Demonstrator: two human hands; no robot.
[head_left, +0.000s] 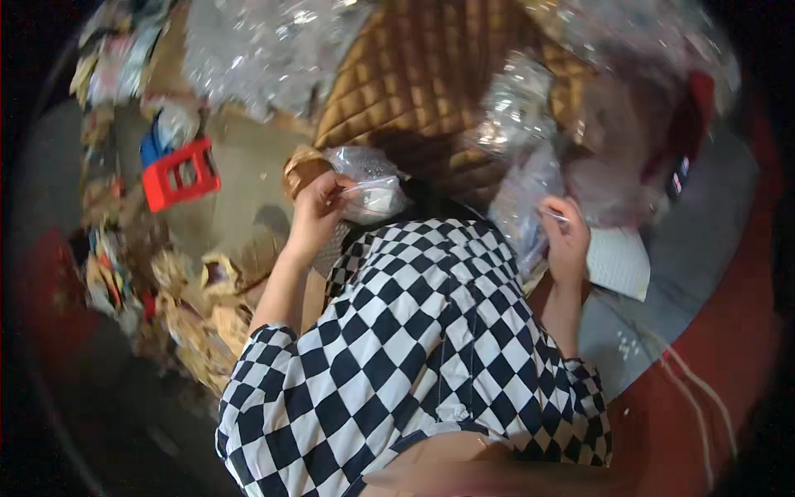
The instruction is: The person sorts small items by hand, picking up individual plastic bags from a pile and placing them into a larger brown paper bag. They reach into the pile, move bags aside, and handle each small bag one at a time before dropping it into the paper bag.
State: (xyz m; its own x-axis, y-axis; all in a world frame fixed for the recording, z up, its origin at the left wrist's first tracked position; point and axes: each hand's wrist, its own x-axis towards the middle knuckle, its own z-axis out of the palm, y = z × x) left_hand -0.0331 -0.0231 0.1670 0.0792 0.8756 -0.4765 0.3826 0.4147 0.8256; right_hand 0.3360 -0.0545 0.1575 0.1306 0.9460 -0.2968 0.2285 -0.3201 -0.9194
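Note:
My left hand (317, 211) is raised in front of my black-and-white checked shirt (414, 348) and pinches a small clear plastic bag (370, 187) with something pale inside. My right hand (568, 238) is closed on the edge of another clear plastic bag (522, 207), which hangs to its left. The two hands are apart, one on each side of the shirt. Just above the left hand a tan woven piece (300, 166) sticks out. Right of my right hand lies a white ruled sheet (619, 262).
A golden-brown quilted fabric (431, 74) spreads behind the hands, with heaps of crinkled clear plastic bags (265, 50) over and beside it. A red plastic stool (180, 174) stands at the left on the floor. Tan scraps (203, 311) pile up at lower left.

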